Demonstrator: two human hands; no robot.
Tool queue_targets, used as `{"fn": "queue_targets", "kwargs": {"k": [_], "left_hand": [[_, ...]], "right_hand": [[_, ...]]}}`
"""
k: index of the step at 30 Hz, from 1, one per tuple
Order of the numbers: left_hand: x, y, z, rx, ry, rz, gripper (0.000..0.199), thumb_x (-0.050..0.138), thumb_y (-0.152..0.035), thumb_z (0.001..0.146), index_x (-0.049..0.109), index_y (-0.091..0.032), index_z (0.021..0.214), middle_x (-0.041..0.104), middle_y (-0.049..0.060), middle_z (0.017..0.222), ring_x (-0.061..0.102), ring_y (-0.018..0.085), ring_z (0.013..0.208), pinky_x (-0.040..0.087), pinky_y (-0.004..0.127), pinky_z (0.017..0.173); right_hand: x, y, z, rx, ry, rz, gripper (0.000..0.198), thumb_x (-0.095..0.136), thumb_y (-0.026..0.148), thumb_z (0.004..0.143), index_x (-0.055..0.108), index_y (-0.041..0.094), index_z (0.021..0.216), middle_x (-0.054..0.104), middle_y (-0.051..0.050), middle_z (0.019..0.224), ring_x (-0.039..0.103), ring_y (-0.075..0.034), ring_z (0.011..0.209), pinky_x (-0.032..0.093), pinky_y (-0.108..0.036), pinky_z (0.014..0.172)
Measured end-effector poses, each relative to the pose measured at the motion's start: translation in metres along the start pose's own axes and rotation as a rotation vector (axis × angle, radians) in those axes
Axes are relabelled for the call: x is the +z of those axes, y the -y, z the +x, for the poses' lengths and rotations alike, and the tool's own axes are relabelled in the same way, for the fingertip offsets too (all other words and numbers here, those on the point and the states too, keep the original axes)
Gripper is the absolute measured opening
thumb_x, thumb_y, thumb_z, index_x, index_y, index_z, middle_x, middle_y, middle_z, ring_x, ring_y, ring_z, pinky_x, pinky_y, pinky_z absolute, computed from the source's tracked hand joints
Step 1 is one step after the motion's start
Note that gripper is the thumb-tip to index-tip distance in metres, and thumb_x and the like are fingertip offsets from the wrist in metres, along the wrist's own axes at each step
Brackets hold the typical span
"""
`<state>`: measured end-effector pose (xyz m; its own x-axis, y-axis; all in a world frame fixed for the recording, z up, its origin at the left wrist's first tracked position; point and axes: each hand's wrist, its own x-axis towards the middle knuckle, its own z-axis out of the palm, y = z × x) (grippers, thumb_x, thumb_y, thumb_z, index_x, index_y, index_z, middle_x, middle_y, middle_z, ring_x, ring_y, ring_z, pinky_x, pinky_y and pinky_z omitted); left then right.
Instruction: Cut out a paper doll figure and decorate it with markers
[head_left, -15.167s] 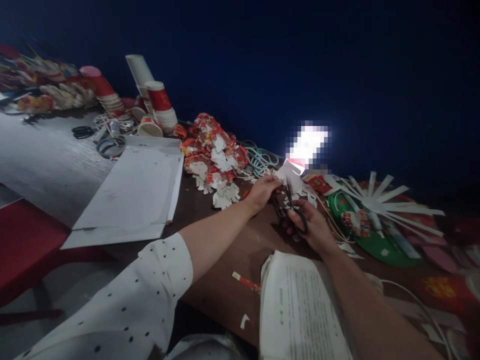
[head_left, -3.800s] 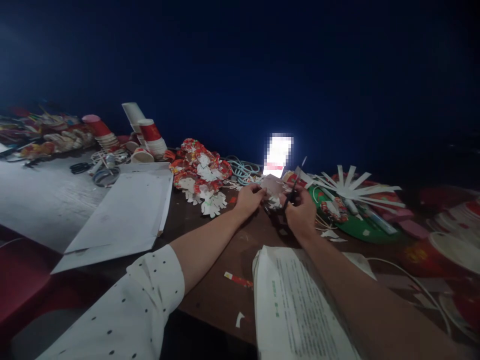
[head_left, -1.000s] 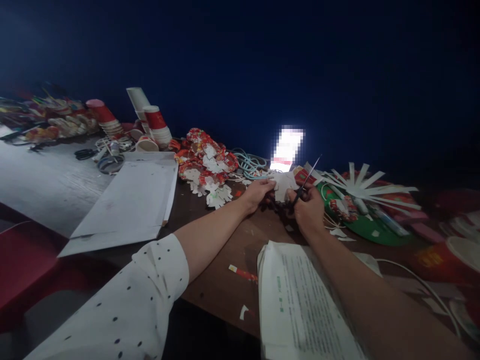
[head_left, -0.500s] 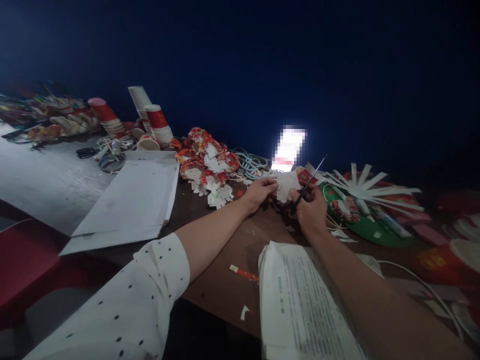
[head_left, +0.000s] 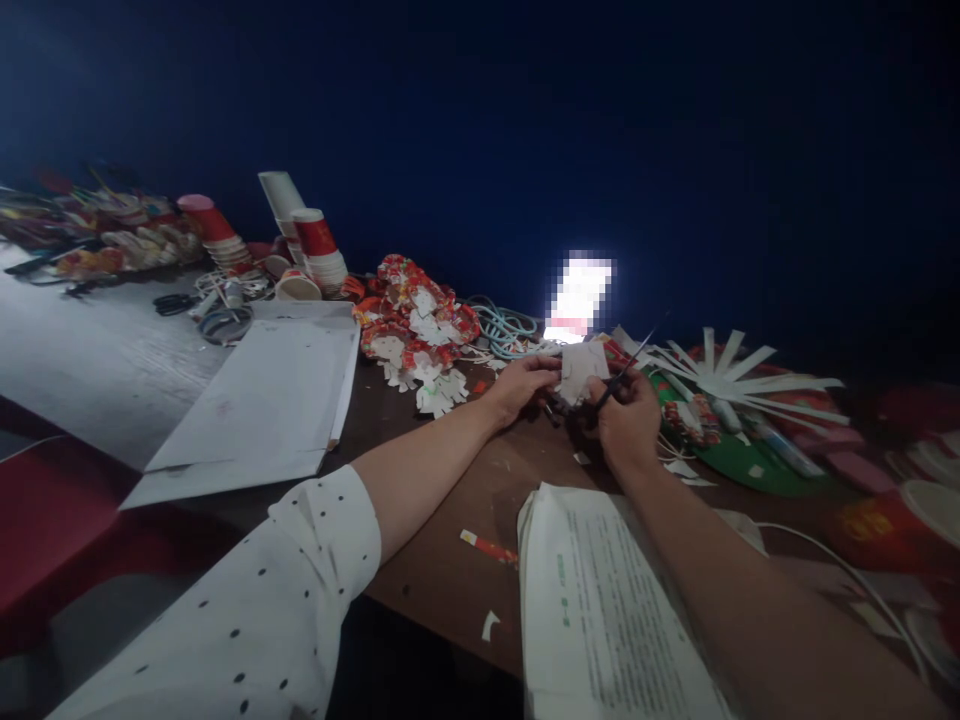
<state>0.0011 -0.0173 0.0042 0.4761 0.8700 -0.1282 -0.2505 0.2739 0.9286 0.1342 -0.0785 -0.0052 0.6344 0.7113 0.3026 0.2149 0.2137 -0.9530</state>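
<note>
My left hand [head_left: 523,390] pinches the left edge of a small white piece of paper [head_left: 583,368] above the brown table. My right hand [head_left: 631,425] is closed around dark-handled scissors [head_left: 636,355], their blades pointing up and to the right, away from the paper. The right thumb also rests against the paper's lower right edge. Just left of my left hand is a heap of red-patterned pieces [head_left: 397,285] with white cut-out shapes [head_left: 439,388] on and below it. A bright phone screen [head_left: 577,300] stands behind the paper.
A printed booklet [head_left: 592,600] lies at the table's front. White board [head_left: 262,400] and stacked paper cups [head_left: 319,250] are to the left. At right, white strips [head_left: 731,375] fan above a green disc [head_left: 765,475]. Paper scraps [head_left: 490,627] dot the brown table [head_left: 442,580].
Both hands have shifted slightly right with the paper and scissors. The paper has turned a little and shows a squarer outline. The surrounding things stay put.
</note>
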Motion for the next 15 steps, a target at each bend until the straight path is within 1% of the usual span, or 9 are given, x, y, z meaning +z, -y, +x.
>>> {"fn": "queue_targets", "kwargs": {"k": [5, 10, 15], "left_hand": [[-0.0003, 0.0046, 0.0026, 0.043, -0.020, 0.050, 0.015, 0.066, -0.019, 0.074, 0.062, -0.012, 0.087, 0.058, -0.002, 0.062, 0.049, 0.005, 0.051, 0.034, 0.015, 0.044], [0.0003, 0.0066, 0.0028, 0.069, -0.028, 0.072, 0.014, 0.069, -0.020, 0.074, 0.059, -0.012, 0.080, 0.055, -0.004, 0.059, 0.048, 0.005, 0.048, 0.033, 0.017, 0.044], [0.0010, 0.0051, 0.0021, 0.097, -0.031, 0.061, 0.009, 0.064, -0.018, 0.077, 0.057, -0.013, 0.077, 0.054, -0.004, 0.057, 0.047, 0.005, 0.048, 0.035, 0.018, 0.046]], "right_hand": [[-0.0002, 0.0019, -0.0009, 0.013, 0.011, -0.006, 0.041, 0.072, 0.030, 0.063, 0.060, 0.018, 0.101, 0.067, -0.001, 0.080, 0.064, -0.018, 0.074, 0.053, -0.032, 0.068], [0.0001, 0.0024, -0.0024, 0.028, 0.029, -0.003, 0.046, 0.073, 0.030, 0.063, 0.060, 0.017, 0.106, 0.068, -0.002, 0.082, 0.065, -0.019, 0.076, 0.054, -0.034, 0.071], [-0.0003, -0.0017, -0.0014, -0.010, 0.045, -0.066, 0.045, 0.074, 0.031, 0.063, 0.062, 0.017, 0.105, 0.068, -0.002, 0.082, 0.065, -0.019, 0.075, 0.053, -0.035, 0.070]]}}
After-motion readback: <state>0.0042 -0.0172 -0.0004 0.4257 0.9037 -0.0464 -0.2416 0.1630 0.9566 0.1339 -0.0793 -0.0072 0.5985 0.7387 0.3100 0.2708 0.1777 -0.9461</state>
